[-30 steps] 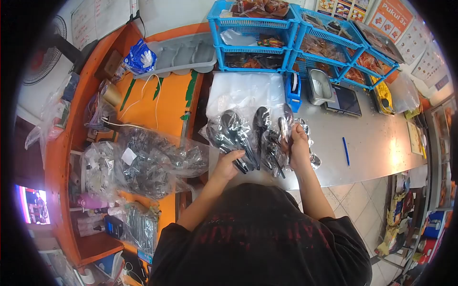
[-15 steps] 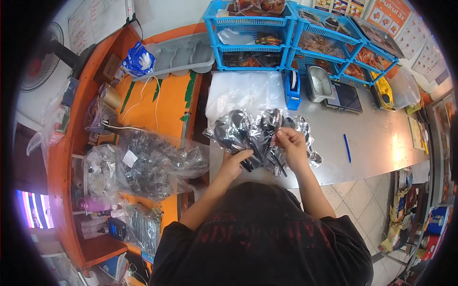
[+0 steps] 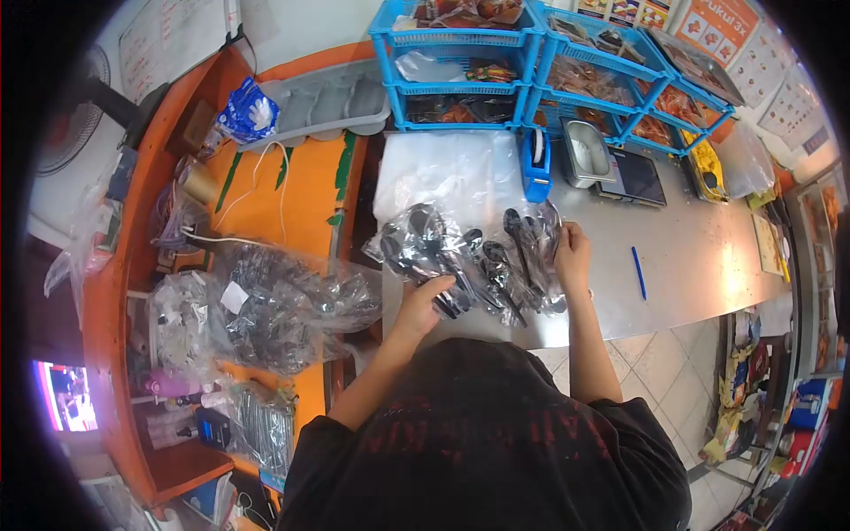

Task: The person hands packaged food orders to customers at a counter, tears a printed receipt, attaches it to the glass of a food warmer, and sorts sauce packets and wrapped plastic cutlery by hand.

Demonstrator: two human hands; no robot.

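Note:
My left hand (image 3: 423,306) is closed around a bunch of black plastic spoons (image 3: 427,228) in clear wrappers, their bowls pointing away from me. To the right of that bunch, more wrapped black spoons (image 3: 498,265) lie loosely on the steel table (image 3: 611,305). My right hand (image 3: 573,255) pinches the crinkled edge of a clear wrapper (image 3: 554,232) at the right side of these spoons. Which spoon that wrapper belongs to is hard to make out. Just beyond the spoons lies a stack of clear plastic bags (image 3: 447,168).
A blue tape dispenser (image 3: 537,168), a metal container (image 3: 588,152) and a dark scale (image 3: 633,177) stand behind. Blue tiered baskets (image 3: 456,88) line the wall. A blue pen (image 3: 638,273) lies right. A large bag of black cutlery (image 3: 283,296) rests on the orange shelf at left.
My right hand has moved right, away from the left one, drawing the wrapper edge along. The wrapped spoons between my hands are more spread out. My left hand still holds its bunch.

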